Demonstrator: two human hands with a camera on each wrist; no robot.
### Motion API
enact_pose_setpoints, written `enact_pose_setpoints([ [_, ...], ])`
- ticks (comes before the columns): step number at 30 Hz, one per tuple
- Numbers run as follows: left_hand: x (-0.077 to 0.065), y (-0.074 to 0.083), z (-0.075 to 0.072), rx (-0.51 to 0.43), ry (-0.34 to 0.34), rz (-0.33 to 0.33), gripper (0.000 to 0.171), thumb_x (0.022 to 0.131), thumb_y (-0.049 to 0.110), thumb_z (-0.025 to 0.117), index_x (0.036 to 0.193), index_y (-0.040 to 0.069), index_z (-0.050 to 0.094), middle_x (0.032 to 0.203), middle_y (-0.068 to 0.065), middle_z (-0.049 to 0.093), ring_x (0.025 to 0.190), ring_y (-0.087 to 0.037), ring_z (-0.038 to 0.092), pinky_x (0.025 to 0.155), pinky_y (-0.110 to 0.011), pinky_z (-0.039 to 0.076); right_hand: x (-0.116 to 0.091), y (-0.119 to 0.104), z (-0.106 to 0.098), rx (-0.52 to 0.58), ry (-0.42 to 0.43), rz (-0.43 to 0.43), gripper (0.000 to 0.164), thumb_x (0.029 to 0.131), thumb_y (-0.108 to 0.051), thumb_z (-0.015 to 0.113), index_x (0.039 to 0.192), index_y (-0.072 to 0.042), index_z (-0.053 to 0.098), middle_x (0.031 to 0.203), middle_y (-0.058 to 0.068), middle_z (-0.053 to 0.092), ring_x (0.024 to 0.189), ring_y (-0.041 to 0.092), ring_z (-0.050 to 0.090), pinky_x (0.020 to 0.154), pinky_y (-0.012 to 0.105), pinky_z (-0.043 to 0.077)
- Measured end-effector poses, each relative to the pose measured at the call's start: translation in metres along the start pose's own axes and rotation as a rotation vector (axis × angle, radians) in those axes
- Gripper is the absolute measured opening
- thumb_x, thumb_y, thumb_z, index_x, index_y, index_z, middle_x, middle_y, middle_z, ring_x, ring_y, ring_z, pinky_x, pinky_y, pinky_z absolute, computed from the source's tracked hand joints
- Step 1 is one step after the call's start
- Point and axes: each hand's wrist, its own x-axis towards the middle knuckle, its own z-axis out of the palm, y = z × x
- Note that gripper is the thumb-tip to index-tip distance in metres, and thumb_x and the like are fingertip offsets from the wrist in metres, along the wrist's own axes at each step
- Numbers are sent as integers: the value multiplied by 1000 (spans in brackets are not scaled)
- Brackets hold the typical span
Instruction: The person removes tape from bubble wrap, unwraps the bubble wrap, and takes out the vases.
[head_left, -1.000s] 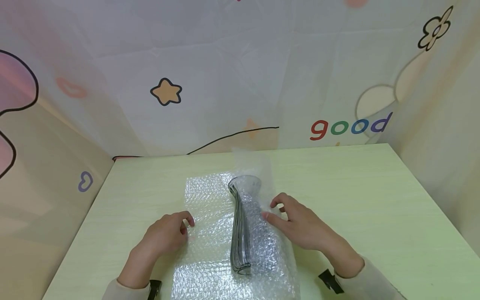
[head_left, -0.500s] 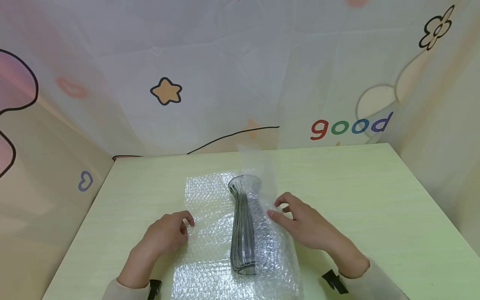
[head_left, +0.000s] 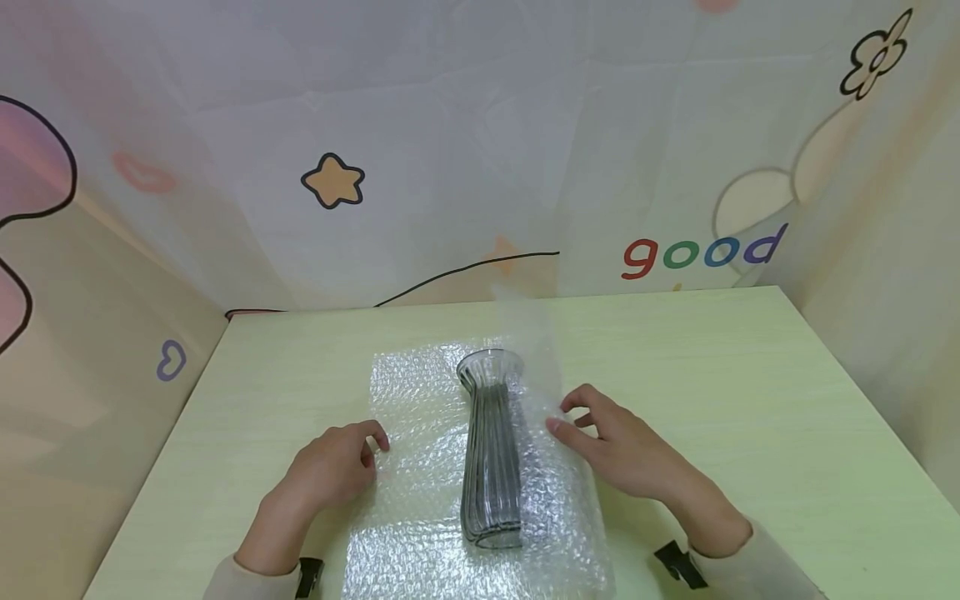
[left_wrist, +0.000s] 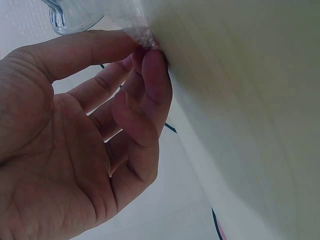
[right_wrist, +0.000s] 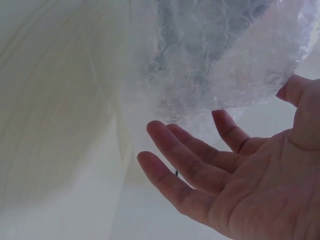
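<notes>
You have a ribbed grey glass vase (head_left: 491,458) lying in the middle of the near part of the pale green bench (head_left: 712,375), with its wide mouth to the far side and its base to the near side. It rests on a sheet of bubble wrap (head_left: 416,475), which reaches out on the left of it. On the right, a raised flap (head_left: 562,500) of the same wrap covers the right edge of the vase, and the rest of the glass is uncovered. Your left hand (head_left: 333,467) is at the left edge of the sheet, and its thumb and forefinger pinch the wrap there. Your right hand (head_left: 618,446) is beside the flap with the fingers spread; the thumb and one fingertip touch the edge of it, with a gap between them, and how firmly they press I cannot tell. Each wrist has a light sleeve (head_left: 757,567) and, near the cuff, a black piece (head_left: 680,564). Behind the bench hangs a pale backdrop (head_left: 480,150), where an orange star (head_left: 333,181) is on the left and the colourful word "good" (head_left: 705,250) is on the right.
</notes>
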Motion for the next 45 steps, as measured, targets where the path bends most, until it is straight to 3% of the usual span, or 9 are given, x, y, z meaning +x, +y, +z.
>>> enact_pose_setpoints([
  [45, -2, 3, -2, -8, -4, 5, 30, 88, -2, 61, 109, 18, 68, 84, 1, 64, 65, -18, 52, 57, -32, 41, -5, 30, -16, -24, 8, 81, 59, 100, -59, 56, 133, -10, 50, 138, 14, 62, 121, 32, 65, 89, 46, 58],
])
